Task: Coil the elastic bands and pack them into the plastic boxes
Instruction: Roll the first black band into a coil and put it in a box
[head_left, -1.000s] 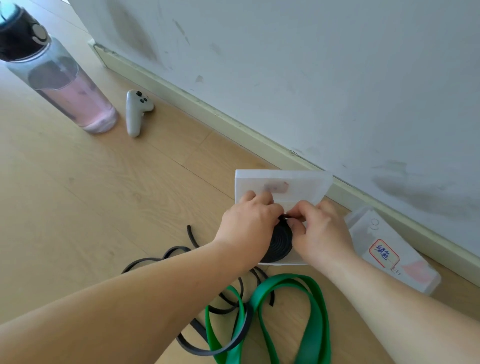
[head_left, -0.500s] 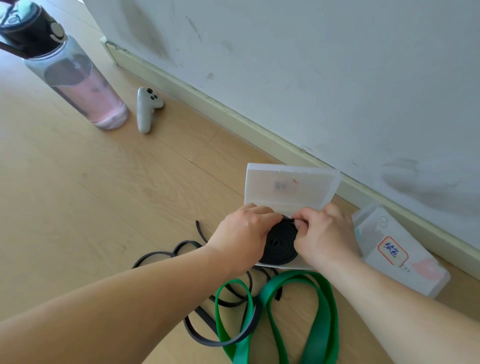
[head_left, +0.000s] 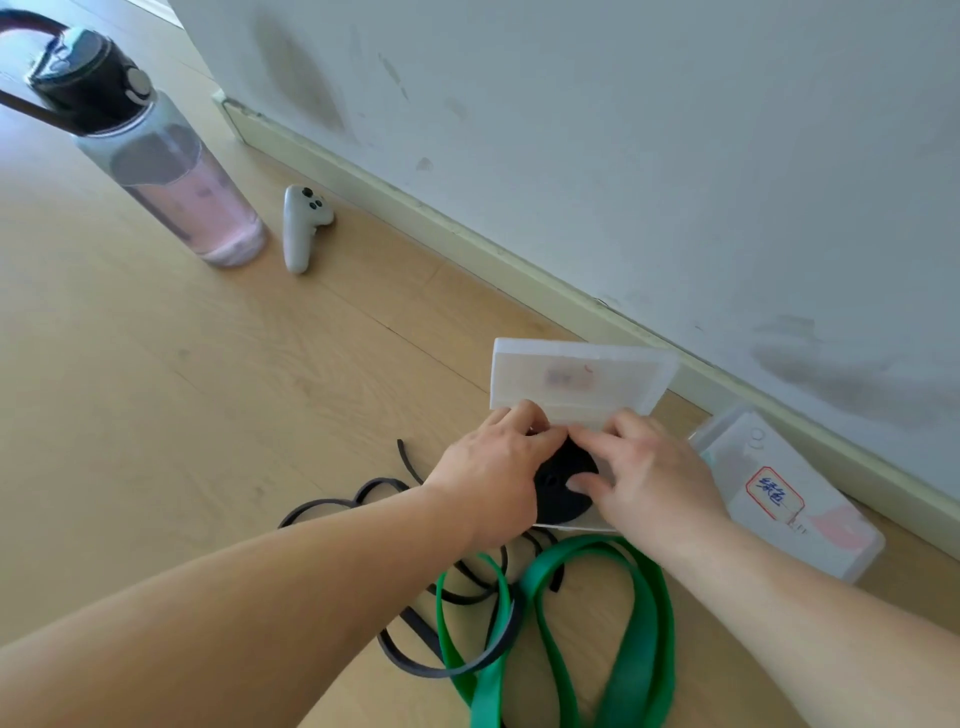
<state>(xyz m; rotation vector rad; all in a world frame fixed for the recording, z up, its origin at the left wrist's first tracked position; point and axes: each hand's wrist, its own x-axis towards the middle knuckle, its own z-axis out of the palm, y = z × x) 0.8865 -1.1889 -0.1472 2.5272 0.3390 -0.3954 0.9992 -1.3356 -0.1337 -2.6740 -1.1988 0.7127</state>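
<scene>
A coiled black elastic band (head_left: 563, 480) lies in an open clear plastic box whose lid (head_left: 576, 379) stands up behind it. My left hand (head_left: 493, 478) presses on the coil's left side and my right hand (head_left: 649, 475) on its right, fingers meeting over the coil's top edge. Loose black bands (head_left: 415, 629) trail over the floor toward me. A wide green band (head_left: 639, 623) lies looped in front of the box, crossing the black ones. A second clear box (head_left: 789, 499) with a handwritten red-framed label lies shut to the right.
A tall water bottle (head_left: 171, 176) with pink liquid stands at the far left. A white handheld controller (head_left: 301, 223) lies beside it. A white wall with its skirting board (head_left: 519, 265) runs diagonally behind the boxes. The floor is light wood.
The view has shifted, so everything sits further right and lower. My fingers have moved from pinching the coil's top to pressing it flat in the box.
</scene>
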